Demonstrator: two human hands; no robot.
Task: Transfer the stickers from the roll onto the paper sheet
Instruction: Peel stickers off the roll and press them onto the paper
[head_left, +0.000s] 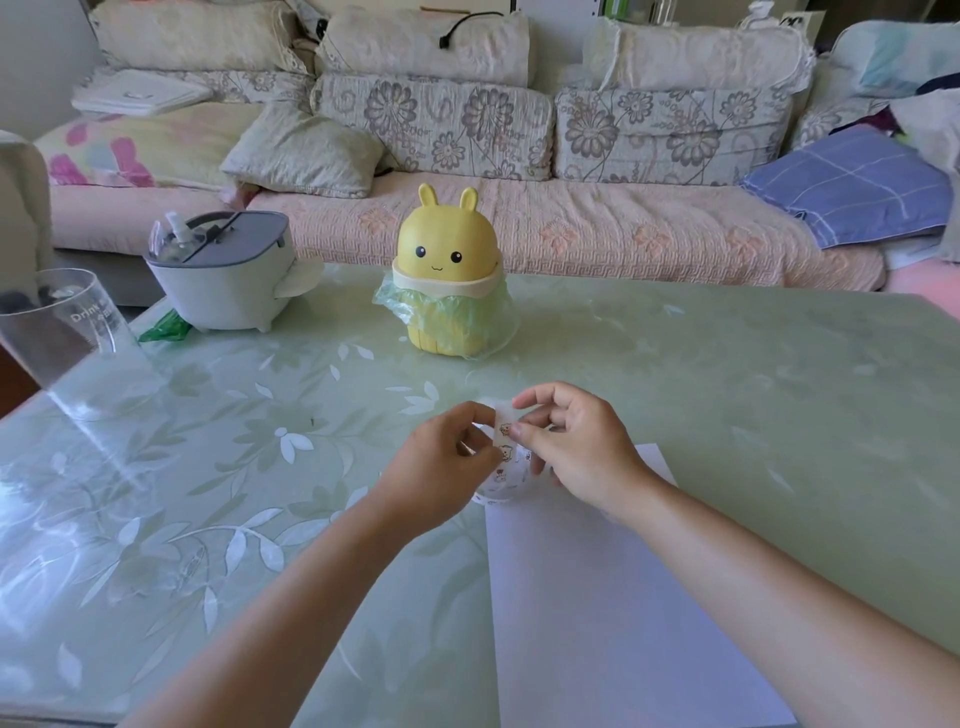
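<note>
A strip of the sticker roll (505, 457), white with small cartoon figures, is held up between both hands above the far left corner of the paper sheet (613, 613). My left hand (441, 467) pinches the strip's left edge with thumb and curled fingers. My right hand (576, 447) pinches the strip from the right, its fingertip on one sticker near the top. The strip's lower end curls down behind my hands onto the sheet. The white sheet lies flat on the table, near the front edge, with no stickers showing on it.
On the green glass-topped table (208, 467) a yellow bunny-shaped bin (449, 275) stands at the centre back, a grey lidded container (223, 270) at the back left, and a clear glass (62, 332) at the far left. A sofa with cushions runs behind.
</note>
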